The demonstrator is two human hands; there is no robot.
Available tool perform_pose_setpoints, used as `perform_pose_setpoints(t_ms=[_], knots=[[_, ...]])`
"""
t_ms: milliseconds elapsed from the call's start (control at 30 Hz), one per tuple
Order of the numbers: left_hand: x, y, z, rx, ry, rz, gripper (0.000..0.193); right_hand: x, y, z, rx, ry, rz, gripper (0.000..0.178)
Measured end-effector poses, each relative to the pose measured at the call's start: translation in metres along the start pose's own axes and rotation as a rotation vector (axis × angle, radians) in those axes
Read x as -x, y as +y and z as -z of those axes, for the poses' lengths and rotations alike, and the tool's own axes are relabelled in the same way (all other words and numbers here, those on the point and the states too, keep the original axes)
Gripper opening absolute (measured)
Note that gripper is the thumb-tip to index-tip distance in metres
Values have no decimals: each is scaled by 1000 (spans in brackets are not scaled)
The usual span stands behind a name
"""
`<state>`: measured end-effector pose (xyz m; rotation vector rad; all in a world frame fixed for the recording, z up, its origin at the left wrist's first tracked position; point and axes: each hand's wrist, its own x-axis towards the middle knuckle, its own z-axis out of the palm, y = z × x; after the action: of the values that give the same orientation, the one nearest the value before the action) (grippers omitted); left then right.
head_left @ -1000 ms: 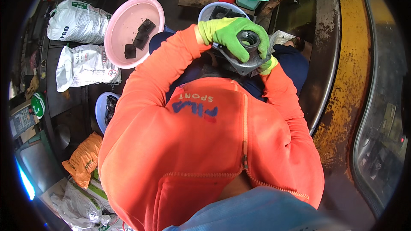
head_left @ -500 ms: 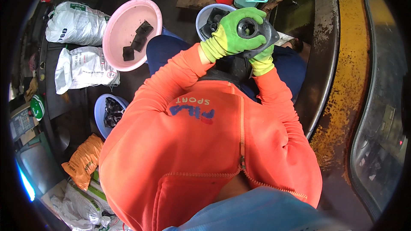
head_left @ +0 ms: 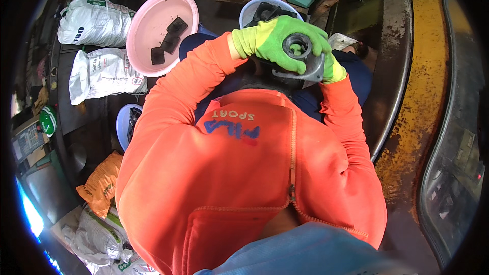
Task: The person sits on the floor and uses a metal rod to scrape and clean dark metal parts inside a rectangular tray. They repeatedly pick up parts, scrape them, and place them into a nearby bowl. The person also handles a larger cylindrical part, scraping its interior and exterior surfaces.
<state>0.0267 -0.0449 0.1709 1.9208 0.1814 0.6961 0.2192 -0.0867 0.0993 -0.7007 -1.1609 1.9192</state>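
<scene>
Both of my hands wear green and yellow-green gloves. Between them is a black square-flanged part (head_left: 315, 67) with a round raised collar, held above my lap. My left hand (head_left: 275, 40) wraps over the top and near side of the collar, fingers curled round it. From the far right side, my right hand (head_left: 332, 66) grips the flange, mostly hidden behind the part. A bit of green glove shows through the collar's hole. Just beyond my left hand, a pale blue basin (head_left: 245, 14) holds similar black parts (head_left: 270, 11).
Left of my knees stands a pink basin (head_left: 147, 20) with several black parts (head_left: 167, 46). White sacks (head_left: 97, 20) lie beside it. Another blue basin (head_left: 122, 127) and an orange bag (head_left: 102, 181) are nearer. A rusty yellow machine frame (head_left: 407, 137) borders my right.
The black part has turned and tilted, its flange corner swinging down toward me. My left hand has shifted over the collar's top. Surroundings sit slightly differently as the view moved.
</scene>
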Motion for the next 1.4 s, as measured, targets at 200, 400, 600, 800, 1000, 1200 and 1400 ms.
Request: perform_pose_setpoints(t_ms=[200,400,600,800,1000,1200,1400], knots=[[-14,4,11,257,-336,34,44,-3,2,-17,855,-45,371,68],[-7,4,29,-514,161,169,81,-29,-6,-5,702,212,642,65],[-5,-18,-25,-398,555,5,53,-28,14,-22,321,336,563,49],[0,-16,-18,-342,435,-115,45,-16,-15,-27,835,250,592,41],[2,-2,-5,-211,183,-142,42,-7,-21,-19,694,-39,396,60],[3,3,-5,158,-158,-62,44,4,17,-6,214,69,-141,73],[-1,7,18,65,-83,-19,44,-17,15,-9,-105,241,-163,52]])
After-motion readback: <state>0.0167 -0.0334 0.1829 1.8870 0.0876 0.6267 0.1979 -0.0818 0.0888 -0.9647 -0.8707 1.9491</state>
